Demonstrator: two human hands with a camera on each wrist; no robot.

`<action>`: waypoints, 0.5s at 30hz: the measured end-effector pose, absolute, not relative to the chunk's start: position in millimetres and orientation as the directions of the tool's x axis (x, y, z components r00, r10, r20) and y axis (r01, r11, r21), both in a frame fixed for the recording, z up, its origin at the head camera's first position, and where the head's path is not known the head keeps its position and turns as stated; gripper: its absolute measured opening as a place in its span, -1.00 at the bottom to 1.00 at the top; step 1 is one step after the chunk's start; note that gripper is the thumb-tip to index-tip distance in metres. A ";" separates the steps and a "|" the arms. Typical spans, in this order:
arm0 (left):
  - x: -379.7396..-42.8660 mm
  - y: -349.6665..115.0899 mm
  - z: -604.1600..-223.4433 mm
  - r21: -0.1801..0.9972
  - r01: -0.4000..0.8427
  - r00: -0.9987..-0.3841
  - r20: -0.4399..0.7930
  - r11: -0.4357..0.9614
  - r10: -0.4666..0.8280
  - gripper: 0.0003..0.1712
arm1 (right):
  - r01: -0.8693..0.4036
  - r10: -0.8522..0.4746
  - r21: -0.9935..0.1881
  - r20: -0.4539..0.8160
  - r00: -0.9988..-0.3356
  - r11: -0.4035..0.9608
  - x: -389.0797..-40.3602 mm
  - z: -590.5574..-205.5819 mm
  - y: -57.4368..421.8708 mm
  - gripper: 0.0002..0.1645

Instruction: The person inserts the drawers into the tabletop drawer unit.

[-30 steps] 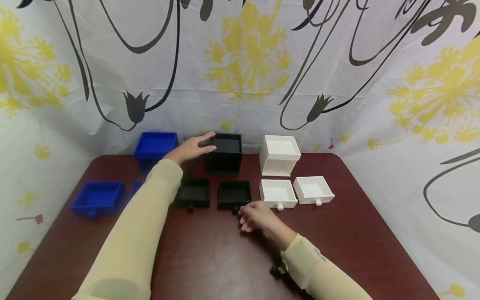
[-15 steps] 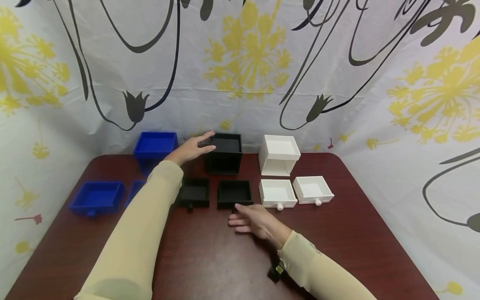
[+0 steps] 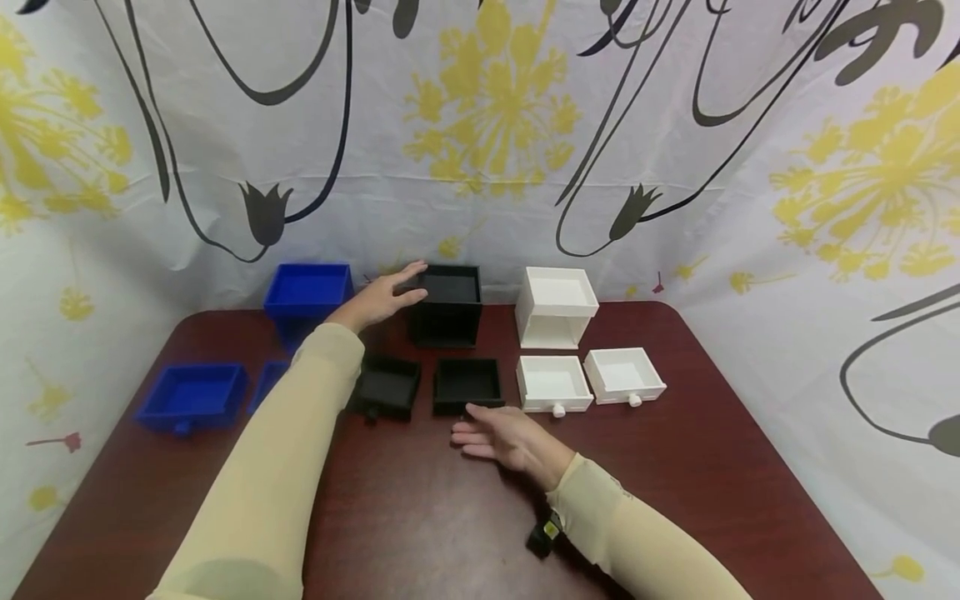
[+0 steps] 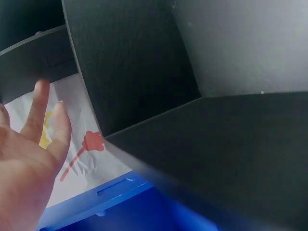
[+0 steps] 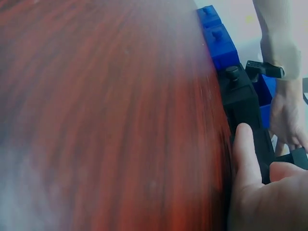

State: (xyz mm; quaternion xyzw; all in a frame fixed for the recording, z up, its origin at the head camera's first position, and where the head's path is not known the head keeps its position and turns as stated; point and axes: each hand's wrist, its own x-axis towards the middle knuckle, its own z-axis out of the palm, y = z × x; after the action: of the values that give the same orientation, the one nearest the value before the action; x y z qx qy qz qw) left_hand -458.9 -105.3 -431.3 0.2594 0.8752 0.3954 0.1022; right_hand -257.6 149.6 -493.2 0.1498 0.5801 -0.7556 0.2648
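Observation:
My left hand (image 3: 382, 297), fingers spread, lies at the left top edge of the black drawer cabinet (image 3: 448, 321); the left wrist view shows the cabinet (image 4: 130, 62) from close by. In front stand two black drawers. The left black drawer (image 3: 387, 387) sits slightly turned, partly behind my left sleeve. Just in front of the right black drawer (image 3: 467, 382), my right hand (image 3: 517, 442) is held with extended fingers, thumb side up, covering its knob. In the right wrist view, that hand's finger (image 5: 245, 154) overlaps black drawer parts.
A blue cabinet (image 3: 307, 287) stands at the back left, with one blue drawer (image 3: 193, 396) in front and another (image 3: 268, 383) mostly behind my sleeve. To the right are a white cabinet (image 3: 557, 308) and two white drawers (image 3: 555, 383). A patterned cloth (image 3: 450, 125) hangs behind the table (image 3: 420, 517).
My right hand's curled fingers have straightened, and it has moved slightly left, off the right black drawer's knob area. The left black drawer has turned a little. My left hand stays at the cabinet.

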 end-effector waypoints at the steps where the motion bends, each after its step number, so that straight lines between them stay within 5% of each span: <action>1: -459.6 -105.9 -432.0 0.741 0.375 -0.844 0.024 0.557 0.536 -0.16 | 0.571 -0.218 -0.797 -0.532 -0.818 -0.197 -257.5 -493.0 148.1 -0.46; 15: -458.0 -105.1 -430.8 0.762 0.348 -0.842 -0.002 0.546 0.540 -0.13 | 0.484 -0.144 -0.829 -0.462 -0.875 -0.280 -264.8 -494.7 133.0 -0.52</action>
State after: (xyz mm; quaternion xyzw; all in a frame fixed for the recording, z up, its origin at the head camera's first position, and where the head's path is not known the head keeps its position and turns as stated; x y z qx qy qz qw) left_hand -458.0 -105.1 -430.8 0.2549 0.8712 0.4024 0.1190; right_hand -264.8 133.0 -494.7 0.1500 0.5659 -0.7857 0.1998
